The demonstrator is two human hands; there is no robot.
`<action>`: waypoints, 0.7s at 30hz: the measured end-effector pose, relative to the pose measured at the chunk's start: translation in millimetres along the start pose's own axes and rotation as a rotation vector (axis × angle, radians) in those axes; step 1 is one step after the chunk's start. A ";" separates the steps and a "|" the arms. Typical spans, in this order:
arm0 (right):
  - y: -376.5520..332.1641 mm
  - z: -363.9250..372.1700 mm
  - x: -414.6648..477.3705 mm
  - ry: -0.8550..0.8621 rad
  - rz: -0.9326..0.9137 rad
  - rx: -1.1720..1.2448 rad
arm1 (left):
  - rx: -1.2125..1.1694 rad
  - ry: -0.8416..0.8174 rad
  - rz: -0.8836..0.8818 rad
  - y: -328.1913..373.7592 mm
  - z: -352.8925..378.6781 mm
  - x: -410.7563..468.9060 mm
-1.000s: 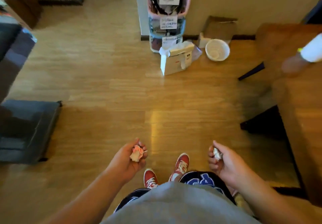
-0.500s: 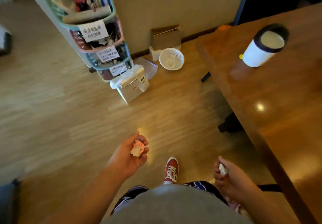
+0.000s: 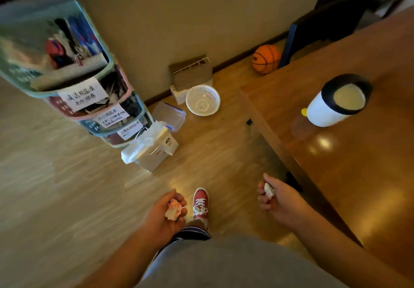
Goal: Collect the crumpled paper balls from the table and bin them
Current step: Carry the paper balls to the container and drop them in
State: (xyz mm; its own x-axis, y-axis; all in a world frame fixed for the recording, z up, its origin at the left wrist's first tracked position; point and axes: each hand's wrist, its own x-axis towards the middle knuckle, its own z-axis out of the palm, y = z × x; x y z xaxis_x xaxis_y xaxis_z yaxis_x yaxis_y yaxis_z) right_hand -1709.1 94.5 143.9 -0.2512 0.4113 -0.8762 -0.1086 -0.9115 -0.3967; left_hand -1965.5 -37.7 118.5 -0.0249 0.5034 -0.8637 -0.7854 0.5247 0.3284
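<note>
I am carrying both loads toward the bin. My left hand point(image 3: 165, 211) is curling its fingers round a pinkish paper ball point(image 3: 173, 209), and my right hand point(image 3: 280, 200) is holding a white paper ball point(image 3: 269, 190). The lined white bin point(image 3: 152, 153) is sitting at twelve o'clock, beside the storage rack point(image 3: 67, 75) at ten. Next, I judge, I am needing to step forward and let go over its mouth. The table point(image 3: 358, 175) edge is running close at three o'clock, and open floor point(image 3: 67, 187) is lying ahead.

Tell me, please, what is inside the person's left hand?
The left hand holds a crumpled paper ball, pinkish and white, with the fingers curled round it. The ball's underside is covered by the hand itself, so whether anything else lies there cannot be seen.
</note>
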 end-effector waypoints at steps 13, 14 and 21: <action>-53.0 -56.4 10.6 0.228 -0.112 0.443 | 0.416 -0.223 -0.128 128.8 192.2 92.7; -56.9 -64.9 10.7 0.241 -0.120 0.479 | 0.441 -0.237 -0.147 128.9 210.0 99.4; -119.8 -120.2 6.6 0.493 -0.277 0.437 | 0.592 -0.312 -0.200 120.5 337.3 138.2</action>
State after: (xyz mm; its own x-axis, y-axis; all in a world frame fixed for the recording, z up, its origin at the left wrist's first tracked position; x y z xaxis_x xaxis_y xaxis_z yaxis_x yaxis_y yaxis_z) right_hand -1582.1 206.9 152.7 0.2947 0.4879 -0.8216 -0.5066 -0.6492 -0.5673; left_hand -1854.9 326.7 167.7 0.3337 0.4851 -0.8083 -0.2851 0.8692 0.4039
